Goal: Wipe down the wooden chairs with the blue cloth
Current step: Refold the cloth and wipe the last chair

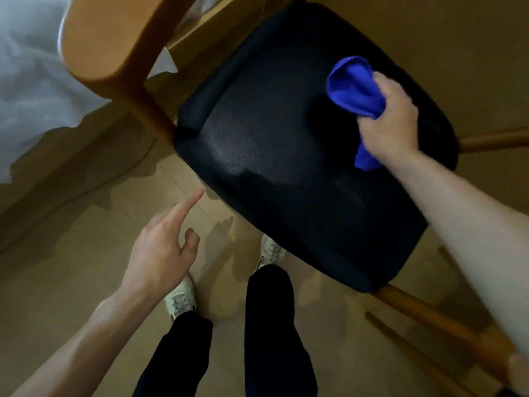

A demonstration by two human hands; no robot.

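right hand grips bunched blue cloth on black chair seat | left hand free over floor, forefinger straight

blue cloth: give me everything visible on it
The cloth is bright blue, soft and fuzzy-looking, bunched into a crumpled wad. The right hand grips it around the middle: a rounded bulge sticks out beyond the fingers and a short tail hangs out below the palm. It sits over the far right part of the black seat; actual contact with the seat can't be confirmed.

Right hand fisted, arm extended; left hand loose, forefinger pointing
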